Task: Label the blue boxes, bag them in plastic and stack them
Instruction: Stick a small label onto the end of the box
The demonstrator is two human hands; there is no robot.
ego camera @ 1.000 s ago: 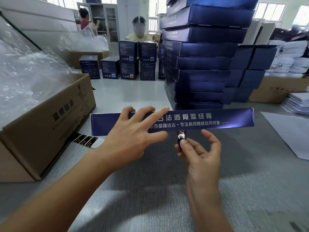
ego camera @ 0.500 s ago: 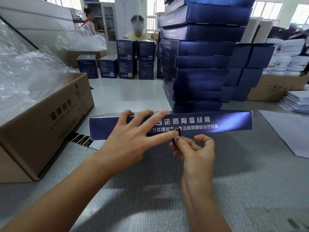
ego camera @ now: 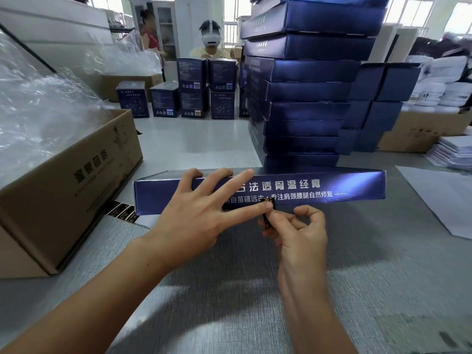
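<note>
Right now you are in the labelling step. The blue box (ego camera: 332,190) lies flat on the table (ego camera: 229,290) close in front of you, its long printed side facing you. Your left hand (ego camera: 201,213) is spread across that near side and over the top edge, fingers straight, with nothing in its grip; one fingertip presses the upper end of the small black-and-gold label (ego camera: 268,209). Your right hand (ego camera: 298,226) has its grip closed on the lower end of the label, pinched between thumb and fingers at the bottom edge of the box. I cannot tell how much of the label has stuck.

So this box is not yet fully labelled, nor bagged or stacked. A strip of labels (ego camera: 122,212) lies at the left, beside the cardboard carton (ego camera: 63,190) heaped with plastic bags (ego camera: 38,111). Just behind the box rises a tall stack of blue boxes (ego camera: 306,98); whether those are labelled or bagged cannot be made out.
</note>
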